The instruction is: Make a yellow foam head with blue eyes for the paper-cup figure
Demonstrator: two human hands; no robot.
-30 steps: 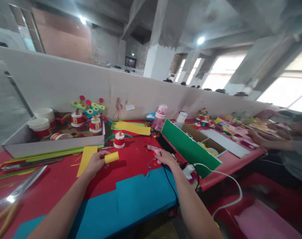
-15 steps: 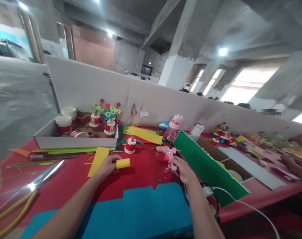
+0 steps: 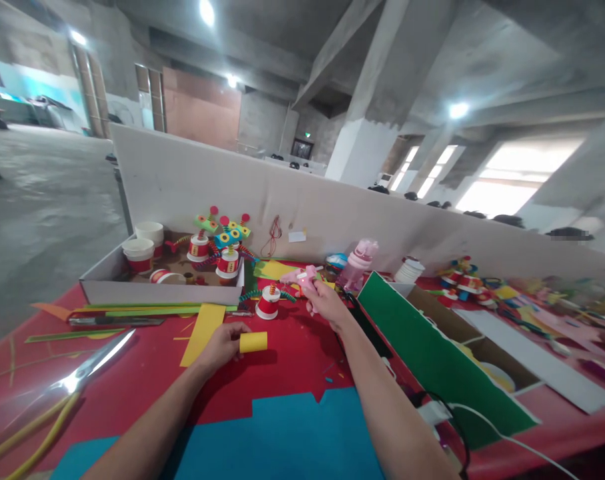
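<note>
The left hand (image 3: pixel 228 344) pinches the yellow roll (image 3: pixel 254 342) at one end, with the fingers closed on it. The roll lies on its side in the fingers, over the red table (image 3: pixel 155 363); I cannot tell if it touches the table. The right hand (image 3: pixel 326 304) is wrapped around the handle of the pink glue gun (image 3: pixel 306 275). The gun is farther from the person than the roll is, and its tip points to the left. Near the gun tip, the cup toy (image 3: pixel 268 303) stands on its wide white rim, with a springy bit on top and green curly arms. By the left hand is a yellow paper strip (image 3: pixel 202 337), flat on the table. Big blue paper (image 3: pixel 282 437) lies close to the person, under the arms. On the left side are big scissors (image 3: pixel 82 375) with yellow handles, and their blades are open. Past them is the low box (image 3: pixel 162 292), with paper cups and toys with round eyes in it. Thin green strips (image 3: pixel 152 309) lie along the front of this box. On the right, the green board (image 3: pixel 427 353) leans up at a slant by another box (image 3: pixel 502 360). A pink bottle (image 3: pixel 360 263) stands near the white wall (image 3: pixel 222 180).
</note>
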